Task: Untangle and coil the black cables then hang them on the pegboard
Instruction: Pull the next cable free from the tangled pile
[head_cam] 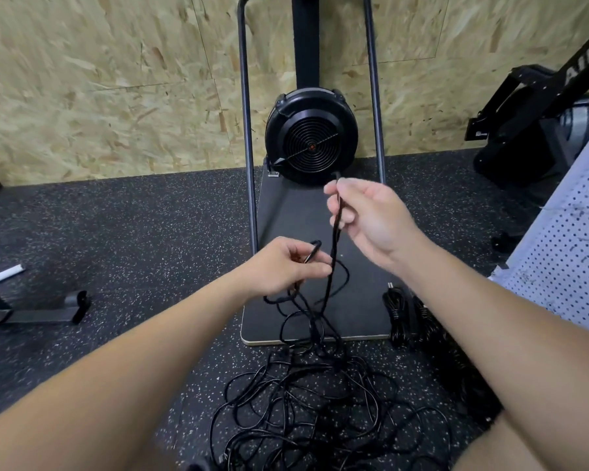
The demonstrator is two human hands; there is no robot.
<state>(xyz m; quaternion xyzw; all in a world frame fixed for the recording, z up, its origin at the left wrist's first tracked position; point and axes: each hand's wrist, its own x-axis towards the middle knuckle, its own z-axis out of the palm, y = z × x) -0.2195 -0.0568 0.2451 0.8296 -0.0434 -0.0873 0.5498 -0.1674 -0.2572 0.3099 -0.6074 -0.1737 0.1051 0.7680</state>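
Note:
A tangle of black cables lies on the speckled floor below my arms. Strands rise from it to both hands. My left hand grips a small loop of black cable between thumb and curled fingers. Higher and to the right, my right hand pinches a doubled length of the same cable, which hangs straight down into the tangle. Two coiled black cables lie on the floor beside my right forearm. A white pegboard leans at the right edge.
A black fan machine with a tall metal frame stands on a dark base board straight ahead, against a chipboard wall. Another black machine sits at the right. A bracket and a white tube lie at the left.

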